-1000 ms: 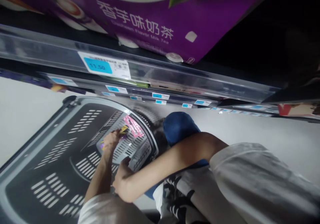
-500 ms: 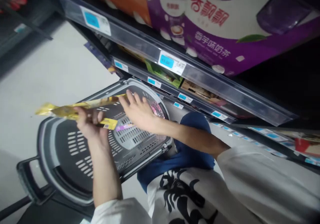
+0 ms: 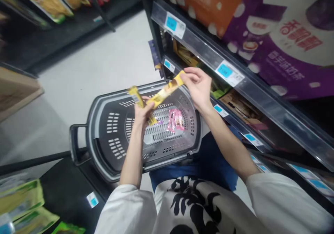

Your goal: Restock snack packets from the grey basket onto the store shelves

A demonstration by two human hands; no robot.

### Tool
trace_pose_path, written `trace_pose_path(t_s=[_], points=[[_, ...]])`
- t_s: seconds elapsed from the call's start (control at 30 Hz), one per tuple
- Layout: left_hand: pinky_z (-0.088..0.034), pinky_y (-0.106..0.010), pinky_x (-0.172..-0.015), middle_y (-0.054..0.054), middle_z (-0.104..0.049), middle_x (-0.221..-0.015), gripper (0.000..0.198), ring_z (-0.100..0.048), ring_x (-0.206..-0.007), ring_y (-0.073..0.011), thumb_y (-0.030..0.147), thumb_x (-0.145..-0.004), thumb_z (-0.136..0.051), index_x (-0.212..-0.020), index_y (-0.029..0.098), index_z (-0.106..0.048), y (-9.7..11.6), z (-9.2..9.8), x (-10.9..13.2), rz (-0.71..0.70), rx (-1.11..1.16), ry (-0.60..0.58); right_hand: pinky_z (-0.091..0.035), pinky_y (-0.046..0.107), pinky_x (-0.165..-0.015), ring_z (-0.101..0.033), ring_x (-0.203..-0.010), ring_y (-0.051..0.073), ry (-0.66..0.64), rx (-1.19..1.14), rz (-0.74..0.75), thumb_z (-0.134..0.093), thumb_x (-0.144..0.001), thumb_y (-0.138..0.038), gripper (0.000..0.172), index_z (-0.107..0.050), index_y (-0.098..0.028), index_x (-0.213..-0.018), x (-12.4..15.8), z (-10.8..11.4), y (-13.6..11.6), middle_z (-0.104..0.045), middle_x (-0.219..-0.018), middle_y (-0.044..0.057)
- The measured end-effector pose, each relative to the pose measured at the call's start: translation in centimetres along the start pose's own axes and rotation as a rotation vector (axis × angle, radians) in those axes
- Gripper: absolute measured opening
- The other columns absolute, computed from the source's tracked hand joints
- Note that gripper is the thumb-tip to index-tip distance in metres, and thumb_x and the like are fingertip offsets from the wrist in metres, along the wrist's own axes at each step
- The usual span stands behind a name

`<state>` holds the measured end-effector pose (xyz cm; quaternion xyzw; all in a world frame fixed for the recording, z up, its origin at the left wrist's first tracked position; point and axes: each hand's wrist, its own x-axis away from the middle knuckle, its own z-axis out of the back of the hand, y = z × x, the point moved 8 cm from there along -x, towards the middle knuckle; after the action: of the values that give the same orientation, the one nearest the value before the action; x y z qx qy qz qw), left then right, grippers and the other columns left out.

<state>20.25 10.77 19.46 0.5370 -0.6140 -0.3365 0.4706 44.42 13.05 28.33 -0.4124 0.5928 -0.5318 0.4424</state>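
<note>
On my feed, the L hand [image 3: 143, 112] is gripping a long yellow stick packet [image 3: 167, 91] by its near end, and the R hand [image 3: 200, 87] is pinching the far end btwn thumb and fingers. The hands are staying clear of each other, w/ only that pkt bridging them at a slant above the grey shopping basket [image 3: 100, 131]. I'm also seeing a 2nd yellow packet [image 3: 135, 95] sticking up out of the L hand, toward upper L. A yellow end [image 3: 152, 121] and a purple bit [image 3: 159, 122] are showing just below that hand; can't tell which pkts they're belonging to. Pink packets [image 3: 175, 120] are lying in the basket bottom, toward the R end. A black handle [image 3: 73, 141] is jutting from the basket's L end. Over on the R, a purple milk tea box [image 3: 287, 67] is standing on a shelf [image 3: 273, 109] beside an orange box [image 3: 206, 7], w/ price tags [image 3: 230, 72] running along the edge.
</note>
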Motion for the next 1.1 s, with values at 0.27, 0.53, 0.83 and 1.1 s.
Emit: trace_pose_path(t_s=[0.27,0.53,0.83,1.1], points=[[-0.033,-0.020,-0.047,0.002,-0.062,-0.060,0.033,-0.047,-0.047,-0.0068,0.037,-0.064,-0.088,-0.075,0.014,-0.066,-3.9,-2.6,4.5,0.187,-0.272,-0.248,-0.059,0.030,-0.074,-0.069,-0.083,0.016,0.011,-0.086,-0.091,-0.076,-0.078,-0.053,0.040,-0.067,-0.019,-0.098,0.2,0.1,0.5,-0.072,-0.087,0.004],[-0.021,-0.020,-0.040,0.003,-0.057,-0.066,0.039,-0.029,-0.041,-0.0026,0.050,-0.076,-0.081,-0.091,0.017,-0.065,-2.3,-1.9,3.4,0.217,-0.094,-0.146,-0.056,0.025,-0.057,-0.065,-0.062,0.013,-0.231,0.005,-0.115,-0.085,-0.067,-0.039,0.036,-0.061,-0.018,-0.082,0.7,-1.7,0.5,-0.069,-0.075,0.001],[-0.044,-0.026,-0.060,-0.004,-0.049,-0.079,0.035,-0.049,-0.067,-0.0131,0.053,-0.096,-0.048,-0.093,0.020,-0.059,5.0,-0.6,-0.5,-0.060,0.413,-0.001,-0.065,0.036,-0.079,-0.075,-0.093,0.022,-0.225,-0.511,-0.492,-0.077,-0.067,-0.018,0.035,-0.053,-0.023,-0.092,2.0,-3.3,1.2,-0.073,-0.104,0.005],[-0.047,-0.029,-0.082,-0.003,-0.048,-0.087,0.012,-0.052,-0.086,-0.0143,0.018,-0.084,-0.061,-0.086,0.022,-0.050,6.0,0.6,0.2,-0.175,0.398,0.096,-0.060,0.030,-0.063,-0.069,-0.072,0.017,-0.433,-0.313,-0.455,-0.071,-0.060,-0.017,0.040,-0.060,-0.020,-0.098,5.1,-7.2,2.7,-0.069,-0.098,0.003]])
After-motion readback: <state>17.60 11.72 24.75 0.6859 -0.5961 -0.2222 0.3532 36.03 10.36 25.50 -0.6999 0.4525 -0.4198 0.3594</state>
